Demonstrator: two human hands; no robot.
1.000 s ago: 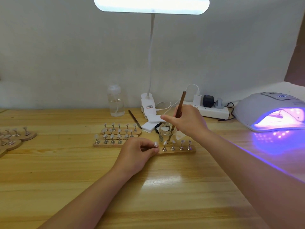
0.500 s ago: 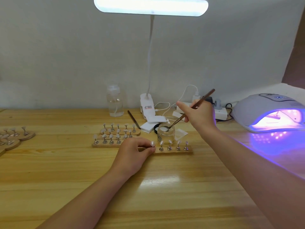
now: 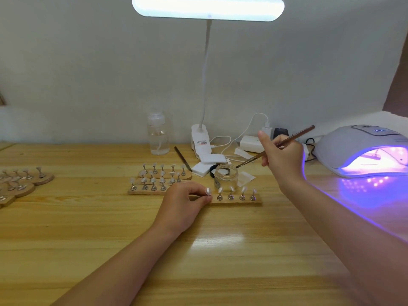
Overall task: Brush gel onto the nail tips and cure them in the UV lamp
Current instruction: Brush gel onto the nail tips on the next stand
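The left hand [image 3: 184, 205] rests low on the counter [image 3: 88, 239], its fingers curled in so that thumb and forefinger pinch the near end of a wooden strip [image 3: 237, 200]. The strip carries a row of small metal stands, each topped with a pale nail tip [image 3: 208, 191]; the tip closest to the pinching fingers sits right at their ends. The right hand [image 3: 283, 156] is raised above the counter, fingers closed around a brown brush [image 3: 287, 139] that slants down to the left. The bristle end hangs just over the rim of a small glass jar [image 3: 226, 176], which stands directly behind the held strip; whether the bristles touch the rim I cannot tell.

At the far right the UV lamp [image 3: 362, 149] glows violet from its open mouth, throwing purple light across the counter and along the right forearm. Something pale lies inside the lamp, too washed out to make out.

Left of the jar, more wooden holders [image 3: 160, 180] loaded with nail tips sit in close rows, and a further group of rounded holders [image 3: 24, 181] lies at the left edge of the counter, well apart from the rest. A second brush [image 3: 182, 158] lies flat behind the holders. A clear pump bottle [image 3: 157, 134] stands near the wall, beside the white clip base of a desk lamp [image 3: 208, 7], whose lit bar hangs overhead. A white power strip [image 3: 250, 143] with plugs and cables runs behind the right hand.
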